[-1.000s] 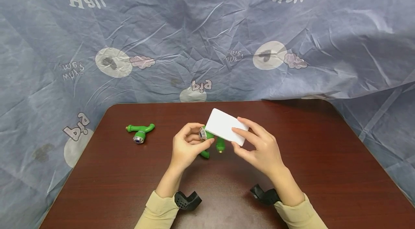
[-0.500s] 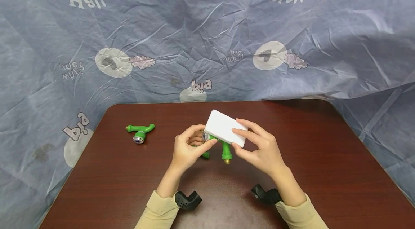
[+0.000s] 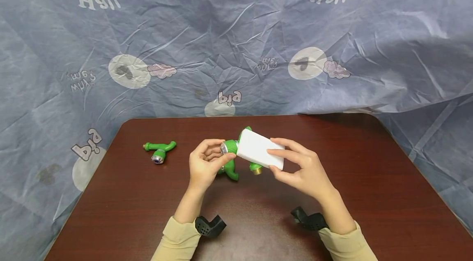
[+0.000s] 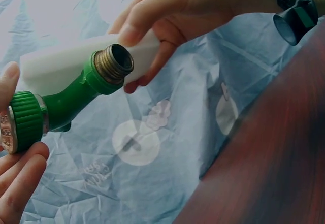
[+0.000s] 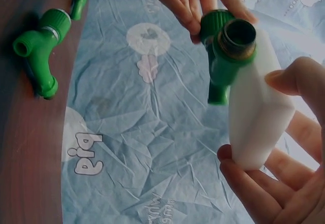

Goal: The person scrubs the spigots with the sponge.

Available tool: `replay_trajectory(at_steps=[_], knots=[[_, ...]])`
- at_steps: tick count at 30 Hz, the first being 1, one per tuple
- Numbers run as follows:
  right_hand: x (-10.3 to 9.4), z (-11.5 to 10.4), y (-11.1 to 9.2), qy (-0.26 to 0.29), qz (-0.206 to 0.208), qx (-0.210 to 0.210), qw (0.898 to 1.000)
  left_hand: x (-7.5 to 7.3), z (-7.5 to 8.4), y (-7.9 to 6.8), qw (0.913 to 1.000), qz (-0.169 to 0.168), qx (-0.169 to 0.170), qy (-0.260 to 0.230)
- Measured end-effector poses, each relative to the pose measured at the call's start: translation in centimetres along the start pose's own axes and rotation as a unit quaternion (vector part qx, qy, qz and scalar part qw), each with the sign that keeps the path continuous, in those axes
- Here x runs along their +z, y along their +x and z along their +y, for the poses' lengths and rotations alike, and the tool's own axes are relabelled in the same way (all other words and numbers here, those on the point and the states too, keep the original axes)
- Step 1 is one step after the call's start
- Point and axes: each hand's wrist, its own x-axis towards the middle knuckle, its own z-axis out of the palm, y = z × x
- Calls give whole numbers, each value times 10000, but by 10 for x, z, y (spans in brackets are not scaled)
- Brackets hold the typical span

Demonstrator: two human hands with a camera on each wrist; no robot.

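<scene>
My left hand (image 3: 203, 166) pinches the ribbed knob of a green tap (image 3: 231, 146) between thumb and fingers, up off the table. In the left wrist view the tap's brass threaded end (image 4: 114, 64) points toward the camera. My right hand (image 3: 304, 168) grips a white sponge block (image 3: 258, 149) by its right end, thumb on one side and fingers on the other. The sponge lies against the tap's body and covers much of it in the head view. Seen from the right wrist, the tap (image 5: 228, 66) sits right beside the sponge's face.
A second green tap (image 3: 230, 169) lies on the brown table (image 3: 369, 187) just beyond my left hand, partly hidden by it. Another green tap (image 3: 159, 152) lies farther left. A blue-grey printed cloth (image 3: 221, 47) hangs behind the table.
My left hand has shifted left and the tap has turned, so its knob shows more. The threaded end swung down, then back up. My right hand with the sponge moved slightly right and down.
</scene>
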Motion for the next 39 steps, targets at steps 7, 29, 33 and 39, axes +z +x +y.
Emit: replay_trajectory(at_steps=[7, 29, 33, 39], knots=[[-8, 1, 0, 35, -127, -60, 9999, -1, 1, 1, 9997, 170, 39, -157], [-20, -18, 13, 22, 237, -221, 9995, -12, -4, 8, 9920, 1077, -327, -571], [-24, -27, 20, -49, 557, -145, 9983, -16, -6, 11, 9852, 1349, -638, -842], [-27, -29, 23, -154, 881, -77, 9960, -13, -29, 7, 9824, 1256, -903, -1047]])
